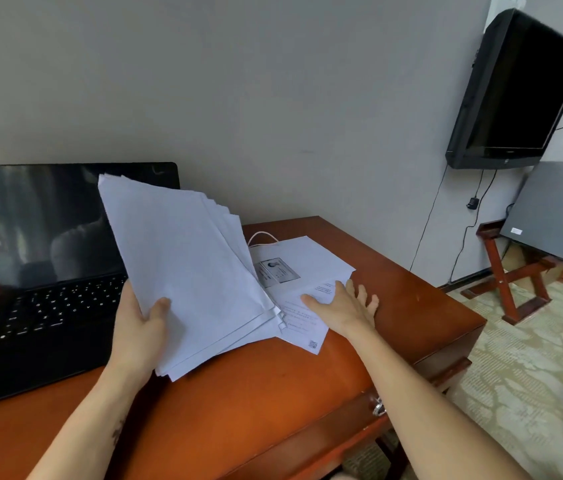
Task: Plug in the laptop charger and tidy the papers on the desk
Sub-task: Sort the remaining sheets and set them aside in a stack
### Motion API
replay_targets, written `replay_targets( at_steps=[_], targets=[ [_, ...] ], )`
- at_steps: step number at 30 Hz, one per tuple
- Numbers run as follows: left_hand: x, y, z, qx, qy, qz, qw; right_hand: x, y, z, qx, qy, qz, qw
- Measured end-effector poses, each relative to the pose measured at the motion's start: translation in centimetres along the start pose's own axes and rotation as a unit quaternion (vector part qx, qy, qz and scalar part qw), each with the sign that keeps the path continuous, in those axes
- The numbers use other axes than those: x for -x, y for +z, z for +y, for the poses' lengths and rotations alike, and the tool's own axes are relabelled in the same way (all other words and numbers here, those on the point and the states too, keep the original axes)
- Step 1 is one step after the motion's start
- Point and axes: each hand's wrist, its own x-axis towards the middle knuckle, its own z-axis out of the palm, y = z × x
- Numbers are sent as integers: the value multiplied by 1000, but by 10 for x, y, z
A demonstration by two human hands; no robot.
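Glossy reddish wood desk (pixel 394 306); matt white paper sheets (pixel 183 265); glossy laptop screen (pixel 41 223).

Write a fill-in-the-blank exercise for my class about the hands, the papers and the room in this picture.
1. The left hand grips a stack of papers tilted up in front of the open ____.
2. The right hand lies flat on loose sheets that rest on the ____.
3. A black television hangs on the ____.
4. A ____ cable curls behind the loose sheets.

Missing words: laptop; desk; wall; white.
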Motion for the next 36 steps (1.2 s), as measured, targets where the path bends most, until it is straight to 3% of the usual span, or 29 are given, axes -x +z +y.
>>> replay_targets(
  at_steps=[6,10,12,14,16,31,36],
  targets=[
    [1,-1,3,-2,8,9,1000,-5,-10,20,-115,-35,-37,992],
    [1,-3,3,0,13,16,1000,-2,-12,17,-116,-50,25,992],
    [-1,-5,2,3,13,18,1000,-4,-4,13,-79,-153,48,984],
    [-2,-7,3,7,16,24,1000,-5,2,6,-37,-267,15,963],
    [-3,-8,5,12,14,36,999,-7,4,2,-7,-306,-27,952],
    [1,-4,7,-2,36,63,997,-6,12,10,-29,-289,160,943],
    [2,-2,8,-2,34,66,997,-8,11,13,-23,-239,219,946]
  ],
)
